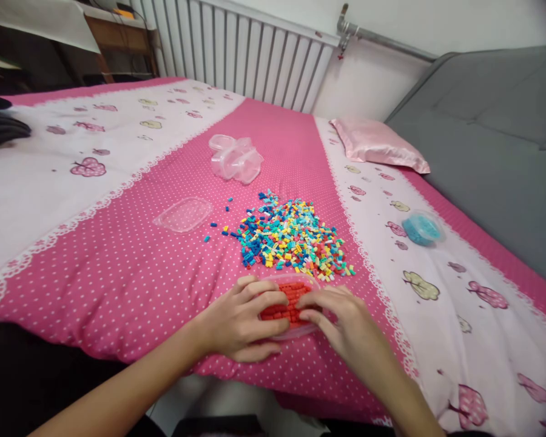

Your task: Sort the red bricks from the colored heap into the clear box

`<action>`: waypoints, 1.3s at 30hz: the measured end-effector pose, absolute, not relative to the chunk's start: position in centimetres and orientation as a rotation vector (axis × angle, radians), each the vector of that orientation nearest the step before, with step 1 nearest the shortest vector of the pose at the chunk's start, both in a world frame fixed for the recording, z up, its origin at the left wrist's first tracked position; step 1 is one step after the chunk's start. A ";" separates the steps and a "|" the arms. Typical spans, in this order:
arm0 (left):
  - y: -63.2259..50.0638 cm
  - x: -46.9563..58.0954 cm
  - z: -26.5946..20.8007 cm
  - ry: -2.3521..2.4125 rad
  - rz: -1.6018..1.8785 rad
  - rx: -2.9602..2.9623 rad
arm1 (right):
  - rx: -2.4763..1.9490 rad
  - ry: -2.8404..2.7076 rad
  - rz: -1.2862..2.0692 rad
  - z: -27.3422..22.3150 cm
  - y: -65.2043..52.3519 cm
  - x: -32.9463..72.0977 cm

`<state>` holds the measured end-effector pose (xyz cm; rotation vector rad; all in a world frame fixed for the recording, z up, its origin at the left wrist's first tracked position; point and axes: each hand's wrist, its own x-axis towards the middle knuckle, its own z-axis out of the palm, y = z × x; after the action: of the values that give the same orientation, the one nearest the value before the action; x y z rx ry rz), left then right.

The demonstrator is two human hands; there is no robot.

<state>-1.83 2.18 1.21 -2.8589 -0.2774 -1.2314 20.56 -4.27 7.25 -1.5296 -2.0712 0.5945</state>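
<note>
A clear plastic container (pixel 313 280) filled with small red building bricks (pixel 292 296) sits near the bed's front edge. My left hand (pixel 248 318) grips its left side, with fingers curled over the rim onto the bricks and the thumb lower down. From the right, my right hand (pixel 343 312) reaches over the rim, its thumb and index finger close together on the red bricks; whatever lies between the tips is hard to make out. Just beyond the container spreads a heap of mixed-colour building bricks (pixel 295 233), mostly blue, teal, yellow and white.
A clear lid (pixel 185 215) lies left of the heap, with several loose bricks between. Farther back are stacked clear containers (pixel 236 159). A container of light-blue contents (pixel 422 228) stands at right. A pink pillow (pixel 377 144) rests by the grey headboard (pixel 486 121); a radiator (pixel 236 51) lines the wall.
</note>
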 end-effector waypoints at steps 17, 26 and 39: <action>2.0 -2.0 0.9 -0.308 -1.183 -2.850 | -1.576 -2.194 0.597 6.6 -4.2 20.8; 2.2 -2.1 0.8 -0.300 -1.173 -2.829 | -1.483 -2.257 0.600 7.4 -4.1 21.0; 2.4 -2.1 0.8 -0.311 -1.150 -2.839 | -1.489 -1.996 0.562 9.0 -3.3 24.3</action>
<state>-2.06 2.36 0.83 -2.8391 -0.3107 -1.1496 24.33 -3.34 9.03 -1.4893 -1.9963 0.5623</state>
